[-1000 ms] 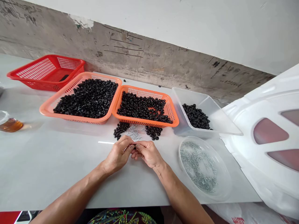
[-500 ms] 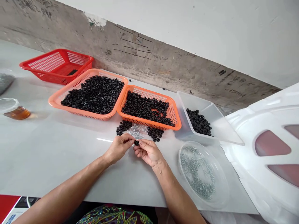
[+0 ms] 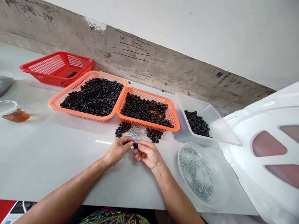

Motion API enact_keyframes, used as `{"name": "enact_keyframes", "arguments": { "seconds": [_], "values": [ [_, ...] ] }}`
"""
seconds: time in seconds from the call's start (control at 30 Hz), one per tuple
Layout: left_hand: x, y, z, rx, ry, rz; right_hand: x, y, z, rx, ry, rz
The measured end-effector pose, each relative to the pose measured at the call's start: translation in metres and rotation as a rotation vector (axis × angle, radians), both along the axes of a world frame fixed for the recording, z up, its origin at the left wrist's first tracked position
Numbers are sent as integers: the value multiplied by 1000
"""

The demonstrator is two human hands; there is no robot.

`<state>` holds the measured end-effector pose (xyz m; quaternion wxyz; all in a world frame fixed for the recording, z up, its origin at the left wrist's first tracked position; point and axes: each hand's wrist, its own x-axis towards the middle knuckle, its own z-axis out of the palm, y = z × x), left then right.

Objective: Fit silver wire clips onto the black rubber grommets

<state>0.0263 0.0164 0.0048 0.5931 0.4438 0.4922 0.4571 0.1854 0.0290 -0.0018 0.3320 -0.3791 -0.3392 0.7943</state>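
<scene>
My right hand (image 3: 149, 154) pinches a small round black part (image 3: 135, 145) between thumb and fingers, just above the table. My left hand (image 3: 118, 150) is closed in a pinch right beside that part; anything between its fingertips is too small to make out. Just beyond my fingertips lies a scatter of tiny silvery balls (image 3: 135, 133). To its left is a small heap of black pieces (image 3: 122, 128), and to its right a group of black rings (image 3: 154, 135).
Behind these stand an orange basket (image 3: 176, 118) of black rings, a paler orange basket (image 3: 52, 104) of black pieces and a red basket (image 3: 28, 67). On the right are a clear bin (image 3: 219, 124) and a round tub (image 3: 220, 186) of tiny balls. A cup (image 3: 16, 115) of amber liquid stands left.
Both hands stay together around the black part, with only slight finger movement. The whole view has shifted a little.
</scene>
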Motion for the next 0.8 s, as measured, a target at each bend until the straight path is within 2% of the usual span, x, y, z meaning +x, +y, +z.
{"name": "enact_keyframes", "arguments": {
  "seconds": [0.1,0.17,0.27,0.33,0.4,0.47,0.53,0.57,0.63,0.7,0.73,0.8],
  "values": [
    [0,-2,0,-31,26,-4,11,4,13,72,73,-58],
    [0,-4,-1,-50,44,10,30,12,30,181,170,-254],
    [0,-5,-3,-51,58,5,68,25,57,388,204,-681],
    [0,-6,-4,-50,61,-27,87,32,62,425,149,-802],
    [2,-7,-5,-56,73,-62,95,37,56,392,51,-824],
    [3,-8,-6,-59,100,-78,93,39,43,405,-135,-818],
    [4,-8,-7,-52,140,-86,89,38,31,491,-449,-769],
    [4,-8,-7,-44,161,-97,87,38,27,555,-647,-701],
    [5,-8,-7,-15,197,-135,86,37,22,689,-1096,-441],
    [5,-9,-6,21,226,-176,88,36,19,787,-1421,-161],
    [5,-10,-5,34,242,-196,88,36,17,815,-1502,-65],
    [6,-11,-2,44,278,-232,89,36,14,831,-1539,16]
  ]
}}
